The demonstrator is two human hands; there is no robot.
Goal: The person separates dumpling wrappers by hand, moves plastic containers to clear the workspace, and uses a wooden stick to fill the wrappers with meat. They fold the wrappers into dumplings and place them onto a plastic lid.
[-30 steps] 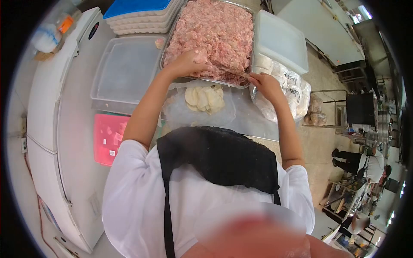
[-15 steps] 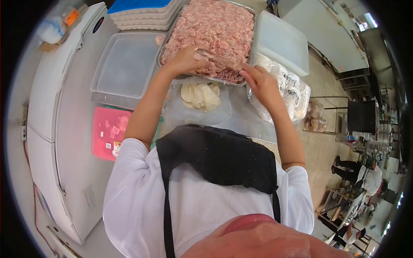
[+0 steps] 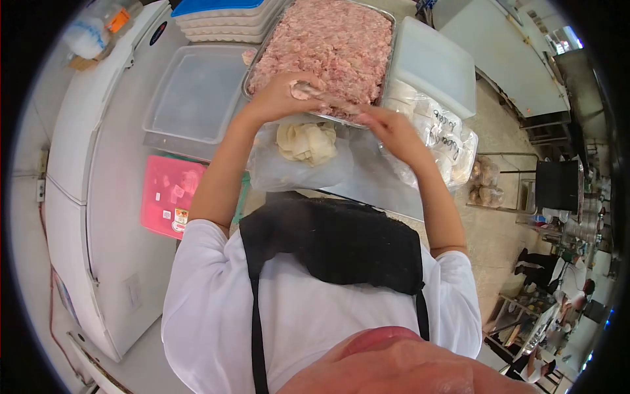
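Observation:
My left hand (image 3: 283, 97) is curled at the near left edge of a metal tray (image 3: 392, 49) heaped with raw ground meat (image 3: 325, 46). It cups a small dumpling wrapper (image 3: 302, 90) with pinkish meat on it, partly hidden by the fingers. My right hand (image 3: 388, 126), at the tray's near right corner, is closed on the end of a thin flat tool (image 3: 338, 103). The tool reaches across to the wrapper; blur hides its exact shape. Just below both hands, a loose pile of pale round wrappers (image 3: 306, 143) lies on a clear plastic bag (image 3: 282, 172).
Translucent lids (image 3: 193, 92) flank the tray on the left and right. Wrapped packs with black writing (image 3: 446, 134) lie at right, and a pink container (image 3: 167, 197) at left. Stacked trays (image 3: 226, 26) stand behind. A white freezer (image 3: 118, 197) borders the left; other people (image 3: 571, 272) are far right.
My right hand has moved slightly left and down, bringing the tool nearer to my left hand. My left hand has turned so the wrapper in it shows more. The camera view has shifted slightly.

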